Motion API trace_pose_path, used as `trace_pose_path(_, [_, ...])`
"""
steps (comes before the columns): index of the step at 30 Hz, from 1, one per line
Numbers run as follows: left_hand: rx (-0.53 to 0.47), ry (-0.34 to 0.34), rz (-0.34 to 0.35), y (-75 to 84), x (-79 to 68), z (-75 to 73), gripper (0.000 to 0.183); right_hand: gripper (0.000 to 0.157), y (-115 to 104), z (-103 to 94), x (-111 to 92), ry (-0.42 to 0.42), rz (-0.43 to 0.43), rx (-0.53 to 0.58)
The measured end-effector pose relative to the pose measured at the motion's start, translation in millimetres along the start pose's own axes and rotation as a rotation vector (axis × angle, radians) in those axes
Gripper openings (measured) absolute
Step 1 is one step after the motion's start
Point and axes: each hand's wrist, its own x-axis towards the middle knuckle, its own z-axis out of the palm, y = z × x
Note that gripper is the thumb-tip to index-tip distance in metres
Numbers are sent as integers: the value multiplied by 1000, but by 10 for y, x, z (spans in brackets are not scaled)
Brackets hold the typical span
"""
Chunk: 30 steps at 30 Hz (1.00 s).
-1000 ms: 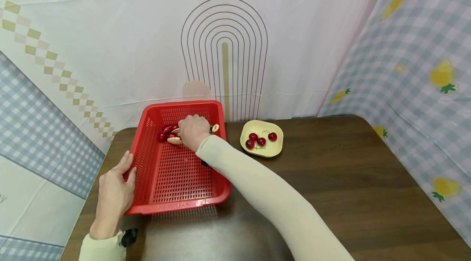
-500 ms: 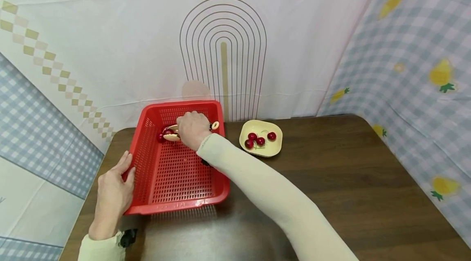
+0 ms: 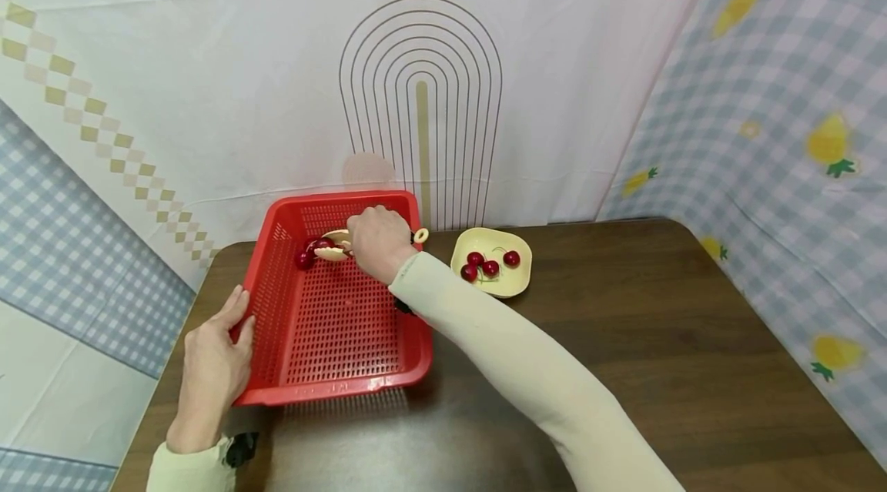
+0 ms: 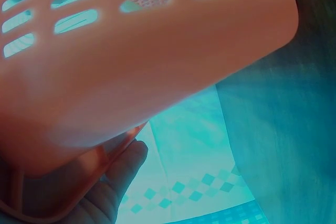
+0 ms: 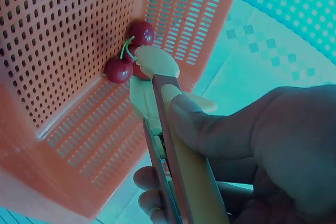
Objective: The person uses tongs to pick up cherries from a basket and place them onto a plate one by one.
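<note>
My left hand (image 3: 215,357) grips the left rim of a red perforated plastic basket (image 3: 339,322); in the left wrist view its fingers (image 4: 123,166) lie at the basket's edge. My right hand (image 3: 381,244) reaches inside the basket and holds a pair of tongs (image 5: 194,177) with cream scalloped tips, the thumb pressed along one arm. The tongs' tips are parted and right at the red cherries (image 5: 118,71) in the basket's far left corner. One cherry is partly hidden behind the upper tip. A ring (image 3: 421,235) shows at the tongs' rear end.
To the right of the basket, a pale yellow dish (image 3: 513,288) holds several cherries (image 3: 490,268) with stems. Both stand on a dark wooden table (image 3: 624,307). A white patterned cloth (image 3: 277,92) hangs behind, and a checked cloth (image 3: 776,169) hangs on the right.
My right hand first moved the tongs slightly left over the cherries, then drew back to the right with their tips parted. The left hand and basket have stayed in place.
</note>
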Motion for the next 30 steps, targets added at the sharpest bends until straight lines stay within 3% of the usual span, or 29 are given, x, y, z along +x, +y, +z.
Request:
trace_pose_path(7, [2,1,5,-5,-4,-9,44,8,122,-30,-83,43,-3,52])
trace_pose_path(15, [3,-10,-5,-4,2,-9,44,17,237,-73,-191,91,-15,94])
trace_pose_path(30, [-1,-3,9,1,7,5,44,21,409,-106,-392,95,33,195])
